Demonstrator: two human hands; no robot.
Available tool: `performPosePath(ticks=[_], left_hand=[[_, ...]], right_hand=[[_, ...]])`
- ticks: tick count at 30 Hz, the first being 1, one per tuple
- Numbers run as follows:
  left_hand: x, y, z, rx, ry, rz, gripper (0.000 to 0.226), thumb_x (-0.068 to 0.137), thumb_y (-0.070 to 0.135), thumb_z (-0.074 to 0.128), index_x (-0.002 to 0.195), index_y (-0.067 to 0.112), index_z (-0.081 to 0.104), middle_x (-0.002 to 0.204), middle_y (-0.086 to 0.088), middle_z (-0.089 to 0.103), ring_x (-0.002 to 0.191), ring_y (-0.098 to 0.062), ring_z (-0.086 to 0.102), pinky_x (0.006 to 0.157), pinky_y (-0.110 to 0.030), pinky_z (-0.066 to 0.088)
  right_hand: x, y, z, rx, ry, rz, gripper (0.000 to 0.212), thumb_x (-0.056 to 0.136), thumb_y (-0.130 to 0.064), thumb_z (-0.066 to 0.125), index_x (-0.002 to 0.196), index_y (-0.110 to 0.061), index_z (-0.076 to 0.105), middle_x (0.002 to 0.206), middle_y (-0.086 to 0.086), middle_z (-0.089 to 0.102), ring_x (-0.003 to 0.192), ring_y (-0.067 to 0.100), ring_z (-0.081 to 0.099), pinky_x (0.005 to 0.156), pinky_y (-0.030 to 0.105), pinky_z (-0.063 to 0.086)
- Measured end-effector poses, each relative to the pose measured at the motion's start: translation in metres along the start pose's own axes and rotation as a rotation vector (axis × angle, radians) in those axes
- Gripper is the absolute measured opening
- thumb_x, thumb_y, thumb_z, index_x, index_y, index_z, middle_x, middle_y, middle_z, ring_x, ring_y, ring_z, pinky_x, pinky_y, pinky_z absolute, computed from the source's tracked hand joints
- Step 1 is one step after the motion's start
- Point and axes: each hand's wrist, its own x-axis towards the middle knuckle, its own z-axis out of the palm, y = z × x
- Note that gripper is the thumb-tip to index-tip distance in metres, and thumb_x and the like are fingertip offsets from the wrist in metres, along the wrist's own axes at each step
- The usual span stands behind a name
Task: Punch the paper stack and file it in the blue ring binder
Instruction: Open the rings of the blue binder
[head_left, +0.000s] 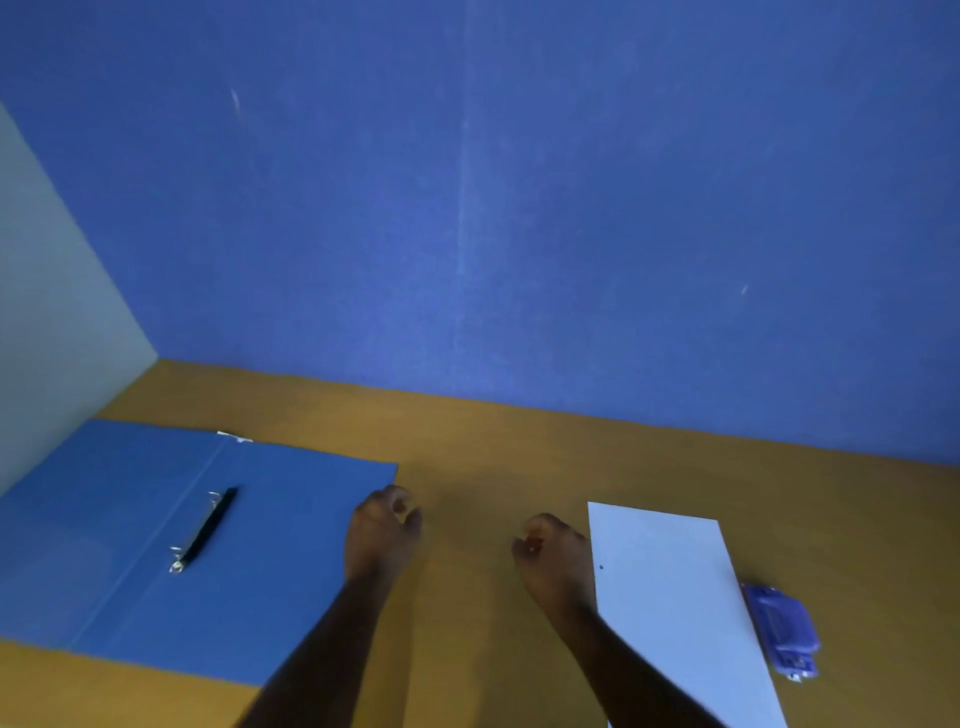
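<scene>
Blue wall (571, 208) is backing the brown counter (493, 467), where the blue ring binder (270, 545) is lying open. Both the left hand (382, 530) and right hand (553, 556) are hovering loosely curled and empty — I'd be squaring the paper stack (675, 597) before feeding its edge fully into the punch (782, 631).

A blue ring binder (171, 545) lies open and flat near the wooden desk's (493, 457) left edge, its black 2-ring metal clip (205, 530) exposed. A white paper stack (675, 597) lies flat toward the right, its right edge touching a blue plastic hole punch (782, 631).
</scene>
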Motion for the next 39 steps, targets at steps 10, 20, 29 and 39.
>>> performPosePath(ticks=[10,20,29,39], left_hand=[[0.058,-0.09,-0.107,0.118,0.115,-0.208,0.044,0.075,0.032,0.077,0.115,0.017,0.067,0.111,-0.011,0.068,0.107,-0.036,0.062,0.091,-0.048,0.052],[0.082,-0.141,-0.162,0.169,0.022,-0.474,0.07,0.08,0.044,0.072,0.141,0.023,0.043,0.14,-0.013,0.044,0.129,-0.04,0.038,0.101,-0.054,0.044],[0.095,-0.166,-0.158,0.116,-0.13,-0.547,0.075,0.077,0.049,0.075,0.141,0.026,0.044,0.136,-0.016,0.042,0.124,-0.041,0.048,0.103,-0.047,0.046],[0.099,-0.175,-0.153,0.074,-0.116,-0.548,0.077,0.073,0.055,0.076,0.139,0.029,0.046,0.133,-0.018,0.049,0.125,-0.04,0.048,0.099,-0.049,0.047]], right_hand=[[-0.009,-0.091,0.092,0.453,-0.24,0.287,0.047,0.061,-0.032,0.085,0.103,-0.015,0.072,0.086,0.0,0.075,0.078,0.017,0.07,0.072,0.029,0.057],[-0.012,-0.121,0.155,0.557,-0.473,0.45,0.037,0.079,-0.013,0.078,0.057,-0.015,0.049,0.046,-0.003,0.05,0.044,0.013,0.046,0.048,0.022,0.034],[-0.006,-0.127,0.162,0.642,-0.505,0.575,0.025,0.082,-0.011,0.073,0.102,-0.001,0.063,0.098,0.018,0.069,0.083,0.031,0.064,0.072,0.042,0.052],[0.001,-0.125,0.155,0.709,-0.51,0.677,0.019,0.082,-0.002,0.064,0.101,-0.005,0.069,0.1,0.013,0.073,0.084,0.025,0.064,0.063,0.029,0.045]])
